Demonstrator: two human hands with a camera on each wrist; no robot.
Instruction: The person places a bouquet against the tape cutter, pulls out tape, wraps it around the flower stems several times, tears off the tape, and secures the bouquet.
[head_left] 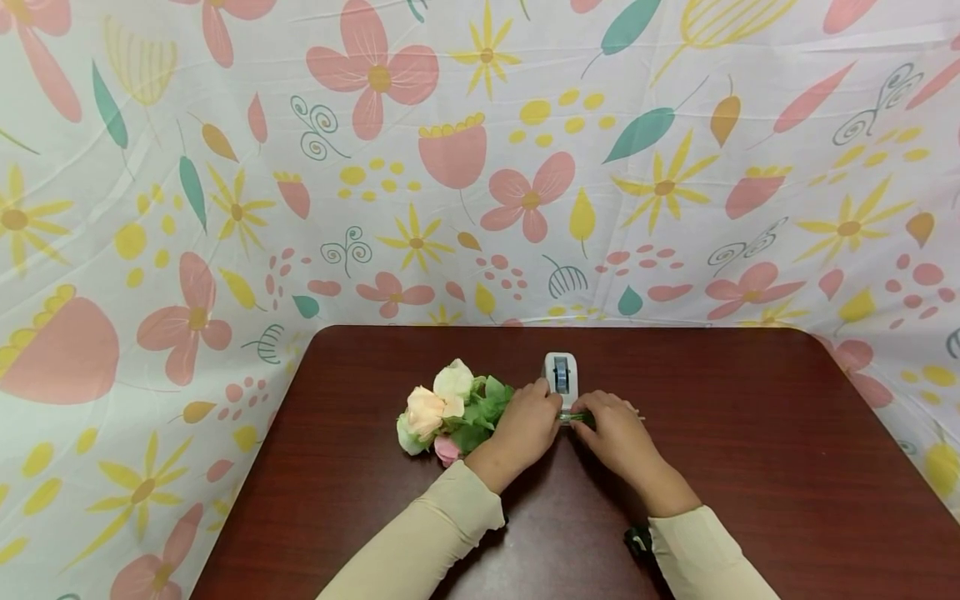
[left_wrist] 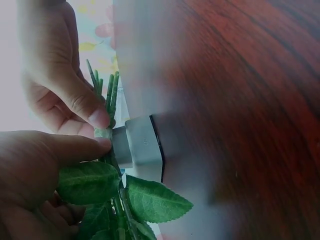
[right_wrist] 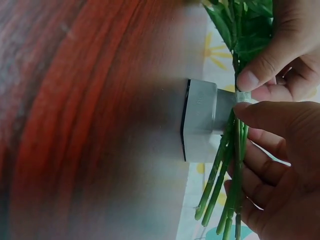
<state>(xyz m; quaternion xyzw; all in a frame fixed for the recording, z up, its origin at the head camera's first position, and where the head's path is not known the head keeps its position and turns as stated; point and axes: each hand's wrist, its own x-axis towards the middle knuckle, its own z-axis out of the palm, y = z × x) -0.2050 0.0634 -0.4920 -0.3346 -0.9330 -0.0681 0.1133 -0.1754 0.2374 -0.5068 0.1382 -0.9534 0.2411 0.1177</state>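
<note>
A bouquet of artificial flowers [head_left: 427,410] in cream, peach and pink lies sideways, blooms to the left. My left hand [head_left: 528,421] grips its green stems [left_wrist: 113,95] just below the leaves [left_wrist: 160,199]. Close beside it, my right hand [head_left: 617,433] pinches the same bundle, with the cut ends sticking out beyond its fingers. Between the two thumbs a band of clear tape [right_wrist: 243,97] shows around the stems. Right behind the stems stands a white tape dispenser [head_left: 561,379] holding a roll of tape; whether the tape is still joined to it is hidden.
The dark reddish wooden table [head_left: 750,433] extends to both sides of the hands. A floral-print cloth [head_left: 465,167] hangs behind and around the table. A black wrist strap [head_left: 639,540] shows at the right sleeve.
</note>
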